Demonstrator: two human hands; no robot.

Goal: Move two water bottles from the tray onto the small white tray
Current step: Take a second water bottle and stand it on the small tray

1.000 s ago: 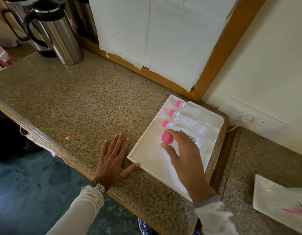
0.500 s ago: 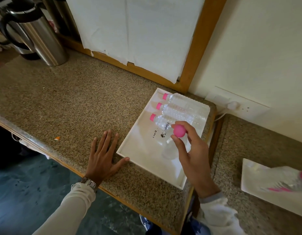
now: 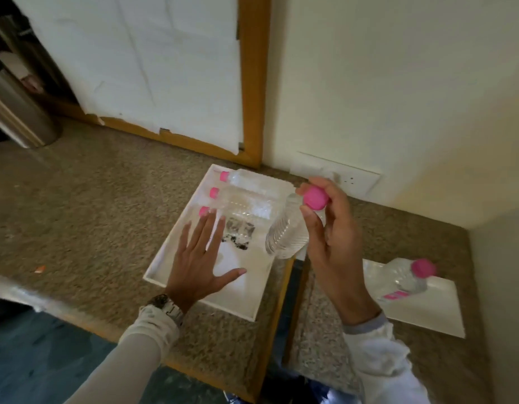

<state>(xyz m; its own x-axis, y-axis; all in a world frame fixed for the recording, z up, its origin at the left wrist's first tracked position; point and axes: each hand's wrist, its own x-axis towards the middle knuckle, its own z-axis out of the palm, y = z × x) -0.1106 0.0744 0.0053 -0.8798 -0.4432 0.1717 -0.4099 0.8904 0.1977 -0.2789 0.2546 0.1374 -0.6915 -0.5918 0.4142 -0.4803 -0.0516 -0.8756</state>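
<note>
The right hand [image 3: 331,240] held a clear water bottle [image 3: 287,231] by its neck, fingers [image 3: 312,225] closed just under the pink cap [image 3: 316,198], so that the bottle hung tilted in the air above the right edge of the large white tray [image 3: 240,293]. The left hand [image 3: 200,263] was spread flat and open over the near half of that tray, gripping nothing; its fingertips reached the nearest of three bottles [image 3: 243,205] lying side by side at the far end, pink caps pointing left (whether they actually touched it could not be told). To the right, across a gap between two speckled desk [image 3: 83,217] surfaces, the small white tray [image 3: 427,310] sat on the other surface, with one pink-capped bottle [image 3: 406,278] already lying on it, cap toward the far right. A wristwatch [image 3: 168,306] showed at the left cuff.
</note>
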